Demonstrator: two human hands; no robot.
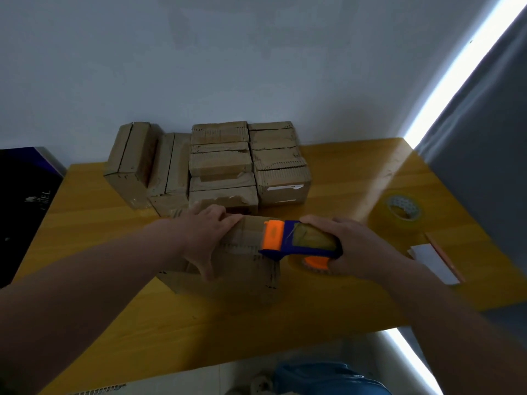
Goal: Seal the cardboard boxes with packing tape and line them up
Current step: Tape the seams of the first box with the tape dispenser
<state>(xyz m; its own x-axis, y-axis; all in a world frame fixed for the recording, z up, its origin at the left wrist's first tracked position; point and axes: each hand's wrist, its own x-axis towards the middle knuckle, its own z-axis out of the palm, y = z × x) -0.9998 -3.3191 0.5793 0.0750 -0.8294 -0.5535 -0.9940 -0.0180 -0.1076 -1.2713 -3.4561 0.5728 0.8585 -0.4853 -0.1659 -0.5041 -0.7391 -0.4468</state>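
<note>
A brown cardboard box (242, 266) lies on the yellow table (199, 323) in front of me. My left hand (205, 232) lies on its top left part, fingers spread along the upper edge and thumb down the front. My right hand (350, 249) grips a blue and orange tape dispenser (296, 242) whose orange head touches the right end of the box top. Several more cardboard boxes (222, 166) stand packed together at the back of the table by the wall.
A spare roll of clear tape (399, 209) lies at the table's right side. White paper (433, 263) sits near the right edge. A dark box (25, 201) stands left of the table. A blue object (328, 377) is on the floor below.
</note>
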